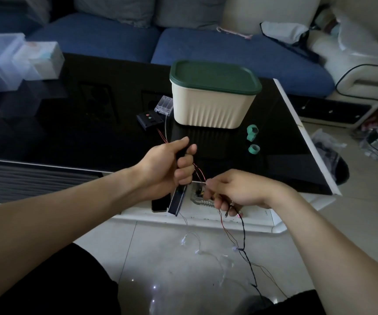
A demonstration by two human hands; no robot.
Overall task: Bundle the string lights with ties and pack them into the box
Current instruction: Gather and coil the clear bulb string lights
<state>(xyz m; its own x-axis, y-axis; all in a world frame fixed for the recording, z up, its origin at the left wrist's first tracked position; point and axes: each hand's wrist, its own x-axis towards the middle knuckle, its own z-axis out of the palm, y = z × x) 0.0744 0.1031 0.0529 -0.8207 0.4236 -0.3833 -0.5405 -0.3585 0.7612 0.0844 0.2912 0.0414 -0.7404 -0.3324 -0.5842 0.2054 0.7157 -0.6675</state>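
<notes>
At the black table (115,137), my left hand (170,162) grips a dark flat card (177,201) wound with wires (198,173), fingers curled tight round it. My right hand (233,192) pinches the same wires, which trail to the floor. The lidded box (213,105) stands just beyond, two green ties (253,138) beside it.

The bench (69,137) has a glossy black glass-like top with a white edge. The box (213,108) at upper centre is matt cream plastic with ribbed walls; its lid (214,77) is matt green plastic. The battery case (164,105) is clear plastic. The sofa (229,55) is blue cloth. The floor (160,258) is glossy tile.
</notes>
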